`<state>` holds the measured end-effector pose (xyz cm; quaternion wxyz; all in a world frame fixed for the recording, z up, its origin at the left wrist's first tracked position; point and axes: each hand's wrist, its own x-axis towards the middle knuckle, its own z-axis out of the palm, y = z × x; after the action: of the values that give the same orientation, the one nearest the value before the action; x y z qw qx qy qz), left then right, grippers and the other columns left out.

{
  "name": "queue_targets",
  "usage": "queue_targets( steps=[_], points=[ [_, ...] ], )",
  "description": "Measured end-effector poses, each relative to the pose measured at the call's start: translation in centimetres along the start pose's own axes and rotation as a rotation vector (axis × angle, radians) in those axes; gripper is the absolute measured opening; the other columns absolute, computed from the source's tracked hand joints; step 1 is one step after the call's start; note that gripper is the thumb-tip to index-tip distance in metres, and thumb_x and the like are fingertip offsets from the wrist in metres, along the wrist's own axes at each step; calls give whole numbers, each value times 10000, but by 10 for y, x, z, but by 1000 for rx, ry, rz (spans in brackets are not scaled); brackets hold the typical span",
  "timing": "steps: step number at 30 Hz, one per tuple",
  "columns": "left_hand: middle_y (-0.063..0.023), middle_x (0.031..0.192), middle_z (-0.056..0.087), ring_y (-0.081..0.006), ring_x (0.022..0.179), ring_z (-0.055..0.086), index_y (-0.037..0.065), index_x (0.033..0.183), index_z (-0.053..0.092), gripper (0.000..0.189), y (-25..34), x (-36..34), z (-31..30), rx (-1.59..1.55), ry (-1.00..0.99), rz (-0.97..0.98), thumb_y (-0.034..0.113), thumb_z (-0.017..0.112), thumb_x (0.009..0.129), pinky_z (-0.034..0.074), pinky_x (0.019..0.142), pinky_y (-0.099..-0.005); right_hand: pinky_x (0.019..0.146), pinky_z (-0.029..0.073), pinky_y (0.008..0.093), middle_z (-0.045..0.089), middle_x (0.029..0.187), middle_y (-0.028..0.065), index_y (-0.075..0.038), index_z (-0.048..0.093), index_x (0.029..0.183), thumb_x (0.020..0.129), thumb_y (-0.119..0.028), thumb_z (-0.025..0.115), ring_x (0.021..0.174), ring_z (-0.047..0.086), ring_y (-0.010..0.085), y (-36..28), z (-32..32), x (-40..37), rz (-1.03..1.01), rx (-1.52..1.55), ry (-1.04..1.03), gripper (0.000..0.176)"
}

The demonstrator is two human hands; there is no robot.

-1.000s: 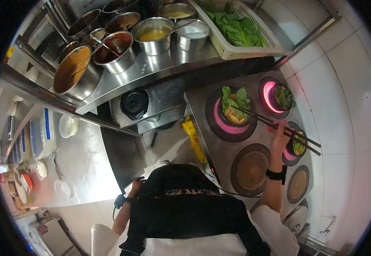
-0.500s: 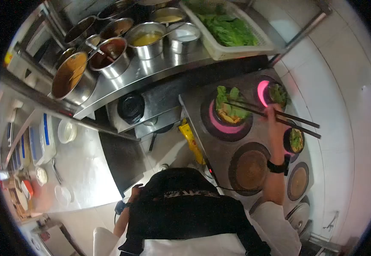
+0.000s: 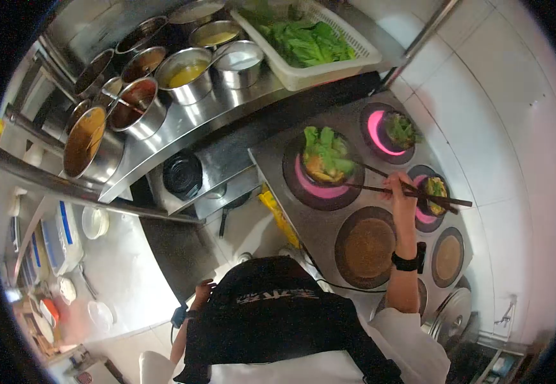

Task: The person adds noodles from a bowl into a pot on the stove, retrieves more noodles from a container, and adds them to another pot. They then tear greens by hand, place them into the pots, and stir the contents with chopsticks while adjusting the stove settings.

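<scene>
My right hand [image 3: 404, 187] is closed around a pair of long dark chopsticks [image 3: 374, 188]. Their spread tips reach the right side of a round pot of leafy greens [image 3: 326, 153] and yellowish food, which sits on a pink-glowing burner [image 3: 312, 185]. Whether the tips touch the food is hard to tell. Below my right hand, a smaller pot with greens [image 3: 436, 191] sits on another lit burner, partly behind the chopsticks. My left hand [image 3: 204, 293] hangs low beside my black apron [image 3: 259, 320], fingers loosely apart, with nothing visible in them.
A third pot of greens [image 3: 401, 130] stands on the far lit burner. Brown round plates [image 3: 367, 246] cover nearer burners. Above, a steel shelf [image 3: 182, 128] carries several sauce pots [image 3: 185, 75] and a white basket [image 3: 303, 75] of leaves. A steel counter [image 3: 124, 262] with containers lies left.
The chopstick tips have come off the top of the greens and spread at the pot's right side. My right hand has moved slightly down. The whole view has shifted left.
</scene>
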<state>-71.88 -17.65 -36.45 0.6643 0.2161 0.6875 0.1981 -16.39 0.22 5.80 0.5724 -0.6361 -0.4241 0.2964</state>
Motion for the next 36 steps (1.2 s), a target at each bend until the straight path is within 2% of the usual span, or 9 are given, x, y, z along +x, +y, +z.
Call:
queue_targets(
  steps=[6,11,15,23,26,28,30,34,36],
  points=[
    [-140,869,617,-214,735,600,-34,1078,490,322,42,-58,12,-40,-63,65,9,466,760,480,613,-293,511,459,262,574,701,97,16,503,777,864,-242,448,545,569,167,96,9,6,-28,-20,240,277],
    [-125,876,623,-190,723,600,-30,1062,524,339,41,-74,11,292,17,139,77,514,741,472,655,-270,581,503,314,499,647,48,-11,475,759,847,-278,487,578,535,167,128,8,3,85,547,470,281],
    [-114,877,627,-161,713,594,-32,1060,527,379,13,-59,1,238,24,246,141,528,723,461,671,-256,629,509,339,456,699,44,-12,464,777,848,-277,487,648,517,168,173,-19,2,8,242,396,275],
    [-107,906,623,-160,750,584,-52,1090,481,369,15,-54,4,170,-71,139,57,444,739,455,638,-241,719,492,339,483,807,69,-24,477,836,844,-231,500,738,509,154,99,-11,12,30,591,304,209],
    [-107,903,622,-166,728,583,-53,1094,470,349,46,-79,19,362,-90,314,36,424,759,453,594,-239,669,485,290,528,773,70,-13,491,824,843,-214,502,650,537,164,90,6,42,-109,-136,124,203],
    [-110,899,622,-167,711,582,-50,1093,470,339,53,-85,25,561,-74,436,33,420,768,451,573,-240,590,493,275,521,771,65,0,513,808,867,-229,440,645,549,145,41,32,44,37,-76,-130,247],
    [-116,897,621,-162,738,586,-35,1099,472,326,45,-66,25,117,-71,114,37,436,782,461,571,-239,581,482,267,531,750,75,-5,509,790,869,-245,439,596,554,156,-3,32,44,-36,-194,-117,263],
    [-131,895,617,-164,754,587,-41,1094,473,319,27,-60,19,-147,-93,116,28,439,785,473,592,-245,555,467,245,544,715,84,-4,506,770,877,-280,418,552,560,146,-48,29,44,-130,-234,-169,309],
    [-147,895,610,-187,729,591,-57,1095,457,315,20,-56,12,819,-71,443,2,419,788,477,597,-266,555,466,233,540,704,72,-3,506,767,881,-268,412,552,559,136,-33,40,42,-134,-118,-177,303]
  ],
)
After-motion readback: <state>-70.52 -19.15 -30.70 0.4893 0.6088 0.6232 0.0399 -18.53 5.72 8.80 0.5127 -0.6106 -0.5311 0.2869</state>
